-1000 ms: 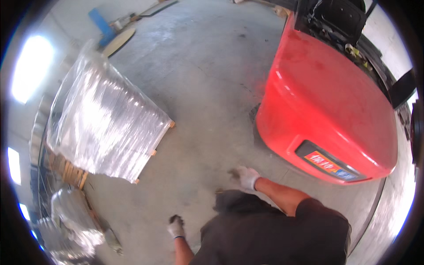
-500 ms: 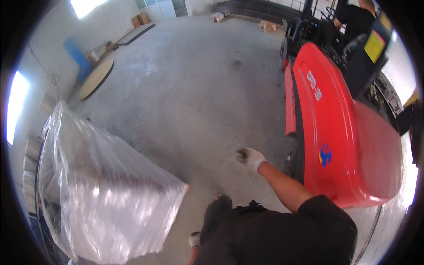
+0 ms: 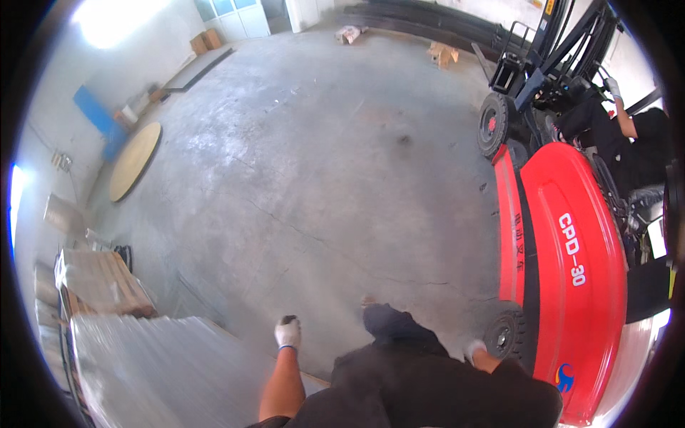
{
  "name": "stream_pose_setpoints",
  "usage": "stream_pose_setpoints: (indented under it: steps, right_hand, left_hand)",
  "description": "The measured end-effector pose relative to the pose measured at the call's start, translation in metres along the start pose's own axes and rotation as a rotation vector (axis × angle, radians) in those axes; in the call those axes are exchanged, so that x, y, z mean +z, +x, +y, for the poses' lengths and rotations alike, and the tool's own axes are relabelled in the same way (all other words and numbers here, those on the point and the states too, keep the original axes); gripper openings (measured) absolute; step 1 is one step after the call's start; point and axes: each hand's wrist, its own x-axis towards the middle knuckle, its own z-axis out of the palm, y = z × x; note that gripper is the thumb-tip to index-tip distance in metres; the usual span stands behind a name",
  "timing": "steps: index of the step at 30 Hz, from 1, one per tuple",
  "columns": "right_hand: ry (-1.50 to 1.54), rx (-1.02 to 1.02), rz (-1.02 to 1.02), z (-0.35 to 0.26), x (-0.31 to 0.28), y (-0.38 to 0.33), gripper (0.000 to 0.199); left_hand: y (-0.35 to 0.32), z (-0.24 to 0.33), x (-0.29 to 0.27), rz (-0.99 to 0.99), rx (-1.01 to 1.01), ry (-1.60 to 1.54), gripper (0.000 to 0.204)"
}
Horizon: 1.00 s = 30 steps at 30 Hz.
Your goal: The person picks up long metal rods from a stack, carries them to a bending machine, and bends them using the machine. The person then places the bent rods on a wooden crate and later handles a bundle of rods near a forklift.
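My left hand (image 3: 288,333), in a white glove with dark fingertips, hangs in front of me at the lower middle. Its fingers look curled in, and I see nothing in them. Just to its left lies a stack wrapped in clear plastic (image 3: 164,364), apart from the hand. My right hand (image 3: 474,349), also gloved in white, is low beside my body, blurred and partly hidden, so its fingers cannot be made out. Nearest to it is the rear wheel (image 3: 504,335) of a red forklift (image 3: 581,264); whether they touch is unclear.
A person (image 3: 621,143) sits on the forklift with a gloved hand raised at the controls. Grey concrete floor (image 3: 321,178) stretches ahead. A round board (image 3: 135,162) and a blue panel (image 3: 96,114) are by the left wall. Cardboard (image 3: 443,54) and dark long beams (image 3: 421,25) lie at the back.
My left hand has swung forward into view, while my right has dropped back beside my body. The view has shifted; the forklift sits farther right and the wrapped stack lower.
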Motion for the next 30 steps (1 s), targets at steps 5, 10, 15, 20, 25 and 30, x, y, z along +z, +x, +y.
stream_pose_setpoints:
  steps: [5, 10, 15, 20, 25, 30]
  right_hand:
    - [0.716, 0.142, 0.554, -0.073, -0.423, 0.046, 0.053]
    - [0.827, -0.215, 0.975, -0.117, -0.811, -0.018, 0.045]
    - [1.021, 0.010, 1.072, -0.118, -0.987, 0.040, 0.044]
    - [0.549, 0.331, 0.280, -0.064, -0.929, 0.176, 0.039]
    - [0.261, 0.113, -0.033, -0.111, -1.038, 0.224, 0.039]
    - [-0.113, 0.101, 0.164, -0.072, -1.355, 0.336, 0.034]
  left_hand:
    - [0.088, 0.097, 0.031, -0.333, 0.329, 0.926, 0.025]
    - [0.261, 0.098, 0.053, -0.135, -0.034, 0.445, 0.025]
    - [0.481, 0.216, 0.057, -0.314, -0.043, 0.999, 0.026]
    - [0.686, 0.461, 0.103, -0.206, 0.164, 0.567, 0.024]
    - [0.917, 0.659, 0.159, -0.120, 0.267, 0.276, 0.024]
    - [1.085, 0.695, 0.194, -0.171, -0.039, 0.262, 0.024]
